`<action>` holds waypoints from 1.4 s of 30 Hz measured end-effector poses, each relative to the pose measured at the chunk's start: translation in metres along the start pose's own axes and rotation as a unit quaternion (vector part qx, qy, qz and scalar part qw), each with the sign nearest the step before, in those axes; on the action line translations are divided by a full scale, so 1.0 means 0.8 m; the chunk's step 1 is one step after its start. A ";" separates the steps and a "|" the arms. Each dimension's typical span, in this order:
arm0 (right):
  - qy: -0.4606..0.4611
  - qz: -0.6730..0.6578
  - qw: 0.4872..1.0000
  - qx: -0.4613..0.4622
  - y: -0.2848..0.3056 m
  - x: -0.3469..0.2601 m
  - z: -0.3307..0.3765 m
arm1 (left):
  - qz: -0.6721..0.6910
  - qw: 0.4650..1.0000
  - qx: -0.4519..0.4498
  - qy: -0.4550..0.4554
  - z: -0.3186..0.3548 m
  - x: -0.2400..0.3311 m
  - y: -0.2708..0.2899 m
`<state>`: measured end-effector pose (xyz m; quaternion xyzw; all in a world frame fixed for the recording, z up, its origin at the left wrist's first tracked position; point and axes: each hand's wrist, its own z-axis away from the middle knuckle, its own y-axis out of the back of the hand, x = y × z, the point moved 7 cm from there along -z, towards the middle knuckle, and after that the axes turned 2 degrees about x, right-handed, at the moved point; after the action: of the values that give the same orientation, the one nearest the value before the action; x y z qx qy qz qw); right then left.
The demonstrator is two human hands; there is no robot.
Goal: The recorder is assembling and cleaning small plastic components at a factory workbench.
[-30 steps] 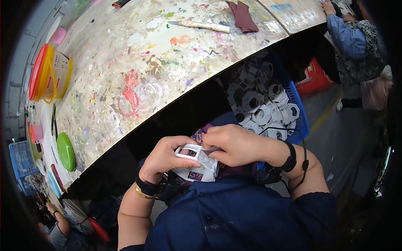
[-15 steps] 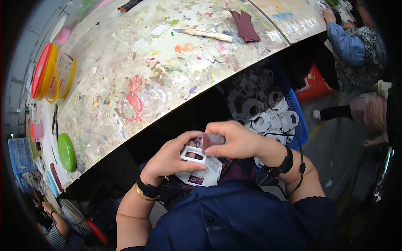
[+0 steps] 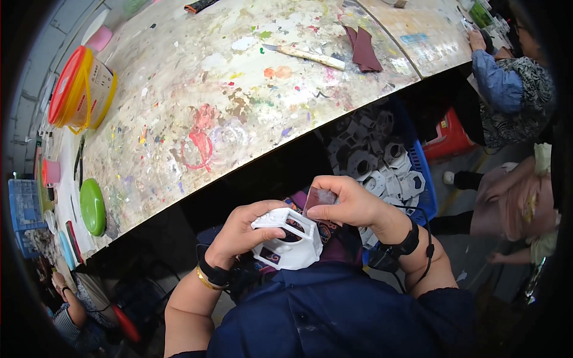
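Note:
Over my lap, my left hand [image 3: 246, 231] grips a white plastic frame part [image 3: 301, 249] with angular sides and openings. Its thumb lies on the near face and its fingers go round the far side. My right hand [image 3: 346, 201] pinches a folded piece of brown sandpaper [image 3: 321, 198] between thumb and fingers. The sandpaper is at the right upper edge of the white part; whether it touches is hard to tell. Patterned purple cloth [image 3: 343, 241] shows behind the part.
On the paint-stained table [image 3: 149, 101] lie a knife [image 3: 307, 55], brown sandpaper strips [image 3: 364, 51] and a green lid [image 3: 92, 207]. A yellow bucket [image 3: 98, 95] stands left. A blue basket [image 3: 422, 173] holds several white parts beside me. Co-workers sit right and lower left.
The white part has been turned in my left hand, so its openings face differently. My right hand with the sandpaper has moved slightly right, off the part's top. The whole view has shifted a little.

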<state>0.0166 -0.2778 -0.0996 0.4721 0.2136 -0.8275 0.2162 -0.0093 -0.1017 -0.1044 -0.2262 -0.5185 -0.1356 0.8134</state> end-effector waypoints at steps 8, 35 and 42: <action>0.238 0.236 0.940 0.069 -0.026 -0.042 0.000 | -0.141 0.990 -0.013 -0.024 -0.002 0.021 -0.003; 0.085 0.247 0.965 -0.021 -0.008 -0.026 0.015 | -0.261 0.957 -0.005 -0.127 0.011 0.051 -0.014; 0.090 0.040 0.995 0.016 -0.018 -0.041 0.018 | -0.320 0.936 -0.021 -0.146 0.011 0.068 -0.026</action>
<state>0.0138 -0.2689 -0.0625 0.5561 0.1998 -0.7758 0.2213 -0.0024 -0.1147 -0.0468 -0.0831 -0.6733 -0.3650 0.6376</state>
